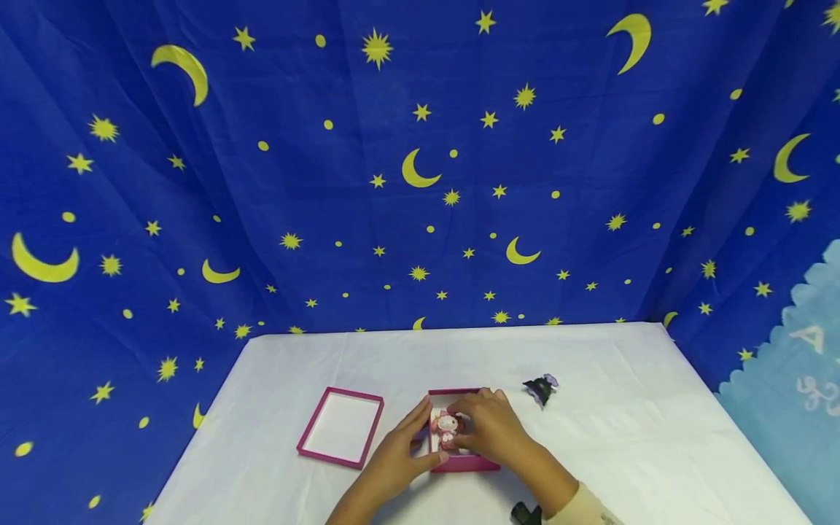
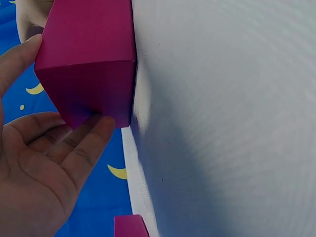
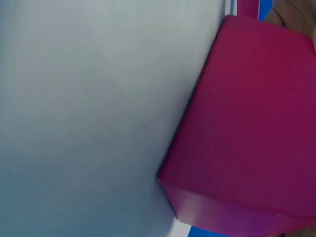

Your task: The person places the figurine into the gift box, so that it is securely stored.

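Observation:
A pink toy figurine (image 1: pixel 448 430) with a white face is inside the open magenta box (image 1: pixel 466 464), whose white lining shows around it. My right hand (image 1: pixel 494 430) reaches in over the box's right side and holds the figurine, fingers near its head and thumb low on its body. My left hand (image 1: pixel 392 458) steadies the box: in the left wrist view its fingertips press the left wall and the thumb lies at the near top edge. The right wrist view mostly shows the magenta box (image 3: pixel 247 123); the figurine is hidden there.
A shallow magenta lid (image 1: pixel 343 429) with a white inside lies left of the box. Right of the box, farther back, is a small black and purple object (image 1: pixel 542 390). A black object (image 1: pixel 525 513) shows beside the right sleeve. Blue cloth (image 1: pixel 459 146) hangs behind the white-covered table (image 1: pixel 630 415).

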`<state>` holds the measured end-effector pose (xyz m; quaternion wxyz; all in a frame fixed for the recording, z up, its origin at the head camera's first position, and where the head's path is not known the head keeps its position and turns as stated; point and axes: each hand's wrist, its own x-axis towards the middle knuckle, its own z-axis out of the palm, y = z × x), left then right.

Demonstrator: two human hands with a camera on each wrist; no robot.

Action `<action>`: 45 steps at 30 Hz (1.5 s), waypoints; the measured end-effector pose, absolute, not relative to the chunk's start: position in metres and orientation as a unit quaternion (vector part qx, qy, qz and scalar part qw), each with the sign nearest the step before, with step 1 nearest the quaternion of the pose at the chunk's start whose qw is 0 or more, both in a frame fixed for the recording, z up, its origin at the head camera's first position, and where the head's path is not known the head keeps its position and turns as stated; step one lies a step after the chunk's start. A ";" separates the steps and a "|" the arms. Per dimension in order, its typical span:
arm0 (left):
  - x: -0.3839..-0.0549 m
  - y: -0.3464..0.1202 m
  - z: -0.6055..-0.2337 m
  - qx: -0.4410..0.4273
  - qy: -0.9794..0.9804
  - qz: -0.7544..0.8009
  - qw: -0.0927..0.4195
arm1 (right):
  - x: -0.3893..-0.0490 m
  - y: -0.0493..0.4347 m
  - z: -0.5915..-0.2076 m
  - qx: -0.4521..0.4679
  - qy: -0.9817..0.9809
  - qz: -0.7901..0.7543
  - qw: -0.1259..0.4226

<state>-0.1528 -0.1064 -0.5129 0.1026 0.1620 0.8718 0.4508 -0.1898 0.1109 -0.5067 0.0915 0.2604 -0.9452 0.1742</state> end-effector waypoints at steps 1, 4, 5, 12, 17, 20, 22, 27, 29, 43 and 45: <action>-0.153 -0.106 -0.513 0.161 0.872 0.450 0.103 | -0.190 0.112 -0.506 0.266 -0.944 0.172 0.092; -0.153 -0.106 -0.513 0.159 0.875 0.445 0.102 | -0.189 0.114 -0.504 0.277 -0.942 0.170 0.082; -0.153 -0.106 -0.514 0.159 0.877 0.443 0.101 | -0.189 0.114 -0.504 0.279 -0.942 0.170 0.078; -0.153 -0.107 -0.514 0.163 0.875 0.444 0.099 | -0.190 0.121 -0.503 0.278 -0.936 0.210 0.054; -0.153 -0.106 -0.515 0.161 0.881 0.437 0.088 | -0.189 0.124 -0.506 0.274 -0.928 0.247 0.057; -0.153 -0.107 -0.515 0.162 0.880 0.439 0.089 | -0.189 0.126 -0.506 0.266 -0.924 0.269 0.057; -0.153 -0.107 -0.516 0.164 0.876 0.444 0.092 | -0.190 0.127 -0.505 0.260 -0.920 0.288 0.054; -0.154 -0.107 -0.516 0.167 0.870 0.452 0.098 | -0.190 0.133 -0.502 0.233 -0.908 0.345 0.039; -0.154 -0.107 -0.517 0.166 0.870 0.453 0.098 | -0.190 0.135 -0.501 0.219 -0.904 0.367 0.029; -0.153 -0.106 -0.514 0.152 0.866 0.464 0.111 | -0.194 0.156 -0.497 0.153 -0.903 0.399 0.047; -0.153 -0.106 -0.513 0.150 0.865 0.465 0.112 | -0.195 0.159 -0.497 0.150 -0.901 0.404 0.056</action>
